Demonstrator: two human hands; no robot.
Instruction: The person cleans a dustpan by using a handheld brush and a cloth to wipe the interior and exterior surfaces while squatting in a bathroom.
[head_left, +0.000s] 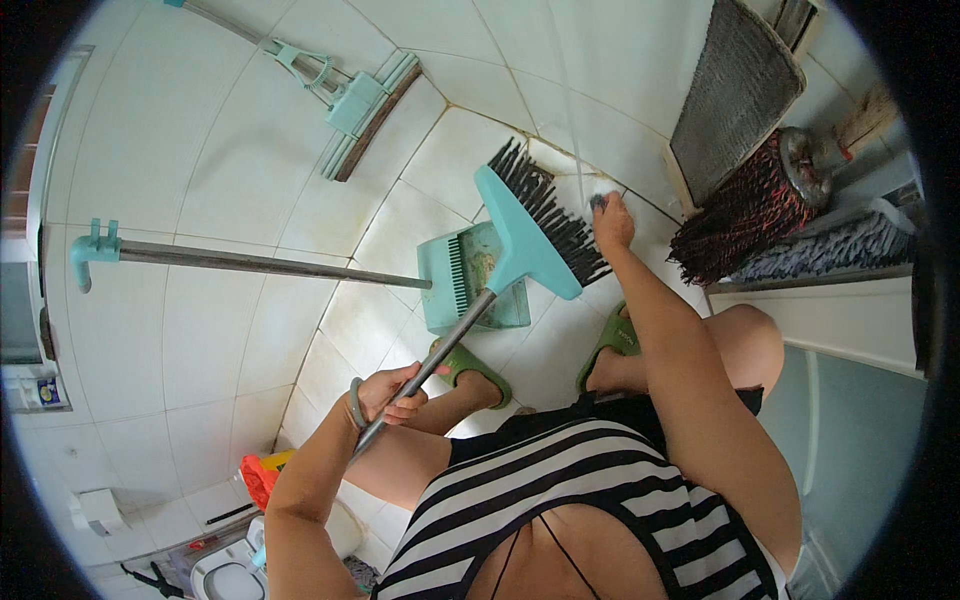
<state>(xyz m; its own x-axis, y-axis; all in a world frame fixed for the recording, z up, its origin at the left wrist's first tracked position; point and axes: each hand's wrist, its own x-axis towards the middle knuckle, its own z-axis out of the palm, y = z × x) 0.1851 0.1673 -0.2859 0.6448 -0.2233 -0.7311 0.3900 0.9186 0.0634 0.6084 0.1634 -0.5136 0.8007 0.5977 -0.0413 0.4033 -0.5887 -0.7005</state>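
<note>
My left hand (394, 397) is wrapped around the metal handle (454, 341) of a broom. The turquoise broom head (517, 240) is raised in front of me, its dark bristles (551, 214) pointing away towards the wall corner. Beside the bristle tips, my right hand (616, 225) pinches a small dark clump (598, 201); what it is made of cannot be told. Partly behind the broom head stands a turquoise dustpan (435, 304) with a comb edge and some dirt inside. Its long handle (274, 264) reaches left to a hooked end.
A sponge mop (356, 105) hangs on the tiled wall at upper left. To the right are a dark red-and-black mop head (739, 202), a grey mop head (825, 244) and a flat grey pad (731, 94). Green clogs (484, 379) are on my feet. A toilet (229, 574) stands lower left.
</note>
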